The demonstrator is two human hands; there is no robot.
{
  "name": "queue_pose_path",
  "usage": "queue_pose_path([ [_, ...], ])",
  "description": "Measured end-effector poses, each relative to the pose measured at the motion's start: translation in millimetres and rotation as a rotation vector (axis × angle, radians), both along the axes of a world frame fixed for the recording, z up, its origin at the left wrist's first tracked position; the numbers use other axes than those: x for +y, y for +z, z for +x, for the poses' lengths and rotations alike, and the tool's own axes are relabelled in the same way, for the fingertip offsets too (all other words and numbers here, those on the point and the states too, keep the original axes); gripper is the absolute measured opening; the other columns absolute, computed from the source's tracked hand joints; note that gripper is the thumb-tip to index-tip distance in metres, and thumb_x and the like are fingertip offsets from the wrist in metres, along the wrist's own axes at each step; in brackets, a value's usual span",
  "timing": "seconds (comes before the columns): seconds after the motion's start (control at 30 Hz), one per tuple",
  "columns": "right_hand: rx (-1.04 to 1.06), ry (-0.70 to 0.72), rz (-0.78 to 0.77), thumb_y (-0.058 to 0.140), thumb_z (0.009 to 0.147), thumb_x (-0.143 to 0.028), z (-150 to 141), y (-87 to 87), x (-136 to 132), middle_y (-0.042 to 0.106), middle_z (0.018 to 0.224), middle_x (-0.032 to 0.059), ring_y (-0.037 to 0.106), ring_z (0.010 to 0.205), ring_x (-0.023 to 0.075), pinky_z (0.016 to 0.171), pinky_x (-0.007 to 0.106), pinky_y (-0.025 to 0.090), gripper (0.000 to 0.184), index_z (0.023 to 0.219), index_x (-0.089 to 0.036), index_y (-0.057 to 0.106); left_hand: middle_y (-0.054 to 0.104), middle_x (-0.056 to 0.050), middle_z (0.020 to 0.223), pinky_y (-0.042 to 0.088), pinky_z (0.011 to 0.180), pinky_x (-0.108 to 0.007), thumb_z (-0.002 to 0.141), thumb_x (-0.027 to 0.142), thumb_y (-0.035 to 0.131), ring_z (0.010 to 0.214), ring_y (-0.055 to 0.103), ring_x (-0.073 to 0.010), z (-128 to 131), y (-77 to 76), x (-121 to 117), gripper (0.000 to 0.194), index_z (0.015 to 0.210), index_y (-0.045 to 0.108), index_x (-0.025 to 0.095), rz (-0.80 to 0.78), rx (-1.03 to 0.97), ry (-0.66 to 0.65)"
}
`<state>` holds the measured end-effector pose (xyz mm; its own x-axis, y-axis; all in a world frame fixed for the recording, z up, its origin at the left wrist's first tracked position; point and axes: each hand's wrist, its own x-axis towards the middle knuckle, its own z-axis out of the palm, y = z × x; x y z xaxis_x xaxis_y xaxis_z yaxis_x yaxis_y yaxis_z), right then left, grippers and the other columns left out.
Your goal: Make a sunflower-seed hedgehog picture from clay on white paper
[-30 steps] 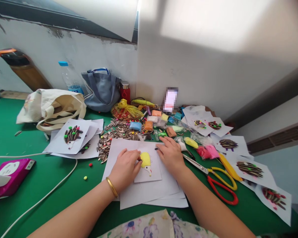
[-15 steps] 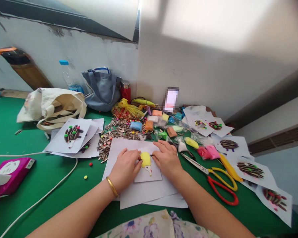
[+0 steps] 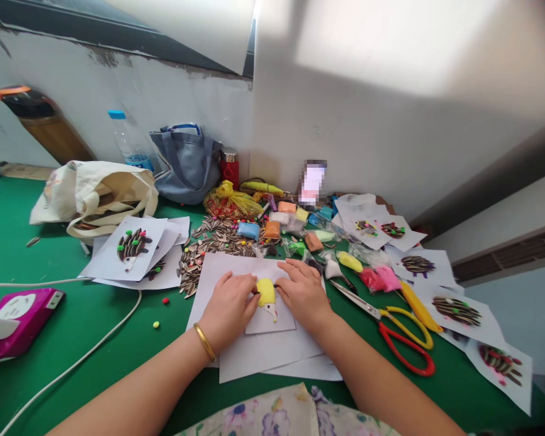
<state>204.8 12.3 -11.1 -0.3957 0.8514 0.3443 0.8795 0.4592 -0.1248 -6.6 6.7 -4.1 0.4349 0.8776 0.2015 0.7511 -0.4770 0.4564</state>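
Note:
On white paper sheets (image 3: 240,357) lies a small white card (image 3: 270,325). It bears a hedgehog figure (image 3: 266,292) with a yellow clay body and a white face with a dark eye. My left hand (image 3: 233,301), at the figure's left side, is closed with thumb and finger pinching a small dark sunflower seed (image 3: 257,293). At the right edge of the yellow clay, my right hand (image 3: 303,295) pinches another dark sunflower seed (image 3: 277,286). The fingers partly hide both seeds. Behind the paper spreads a pile of striped sunflower seeds (image 3: 218,236).
Scissors (image 3: 381,315) lie right of my right hand. Bagged clay (image 3: 349,261) spreads behind it. Hedgehog cards sit left (image 3: 158,242) and right (image 3: 463,312). A white cable (image 3: 104,336) crosses the green table (image 3: 131,375). Cloth bags (image 3: 186,166) stand at the back.
My right hand has shifted slightly left, bringing its seed against the right edge of the yellow clay. My left hand looks almost unmoved.

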Motion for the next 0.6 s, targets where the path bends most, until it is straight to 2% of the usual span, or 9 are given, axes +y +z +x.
queue_pose_path([
  [0.2,0.044,-0.009,-0.017,0.063,0.088,-0.023,6.0,3.9,-2.6,0.062,0.131,0.0033,0.046,0.125,0.0259,0.098,0.044,0.035,0.013,0.097,-0.026,0.071,0.068,-0.006,0.118,0.031,0.110,-0.051,0.089,0.023,0.054,0.111,0.061,-0.0221,-0.6,1.5,0.2,0.017,0.104,0.061,0.023,-0.010,-0.002,-0.006],
  [0.33,0.082,-0.030,0.006,0.062,0.089,-0.022,12.0,6.0,-5.5,0.063,0.128,0.0029,0.047,0.124,0.0259,0.099,0.044,0.036,0.013,0.092,-0.027,0.073,0.068,-0.006,0.118,0.031,0.110,-0.052,0.089,0.023,0.054,0.111,0.061,-0.0222,-1.2,1.7,0.0,0.018,0.105,0.061,0.023,-0.011,-0.013,-0.004],
  [0.6,0.064,0.003,0.016,0.060,0.091,-0.027,12.2,-0.1,-9.2,0.062,0.130,0.0010,0.048,0.123,0.0257,0.097,0.045,0.036,0.017,0.097,-0.033,0.075,0.069,-0.006,0.117,0.031,0.110,-0.051,0.089,0.022,0.054,0.112,0.061,-0.0223,-1.3,2.0,0.0,0.020,0.108,0.061,0.023,-0.005,-0.012,-0.005],
])
